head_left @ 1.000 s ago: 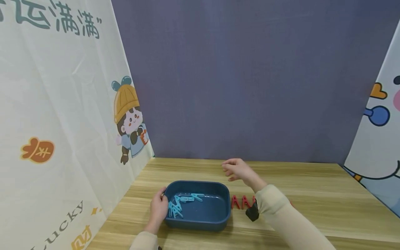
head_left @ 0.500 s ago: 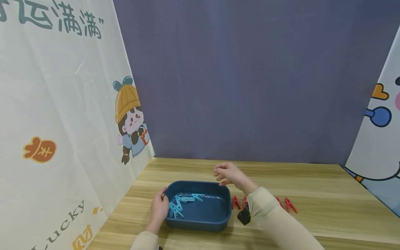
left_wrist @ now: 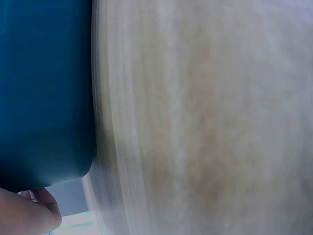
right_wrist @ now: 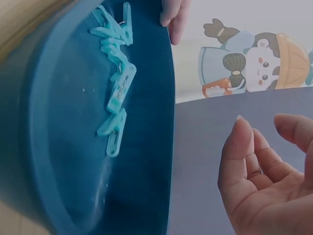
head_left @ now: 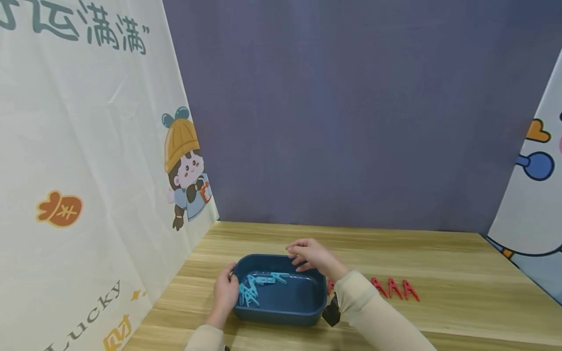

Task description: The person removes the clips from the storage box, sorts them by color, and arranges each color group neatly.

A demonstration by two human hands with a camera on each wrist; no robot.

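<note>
A dark blue plastic basin (head_left: 276,319) stands on the wooden table. My left hand (head_left: 225,293) grips its left rim. Inside, several light blue clothespins (right_wrist: 122,89) lie along the left and far side of the floor. Over the far right part of the rim hovers my right hand (head_left: 312,257), its fingers loosely bent and, in the right wrist view, thumb and fingers apart with nothing between them. To the right of the basin, several red clothespins (head_left: 407,285) lie in a row on the table, some hidden behind the right forearm.
The wood-grain table (head_left: 465,273) reaches back to a dark grey-blue backdrop (head_left: 333,117). A white printed cloth (head_left: 101,146) hangs at the left, another (head_left: 522,214) at the right. A black device (head_left: 332,312) sits on the right wrist.
My right hand has moved left and lower, from beyond the basin's right end to over its far right rim. More red clothespins show now. The left hand stays on the basin.
</note>
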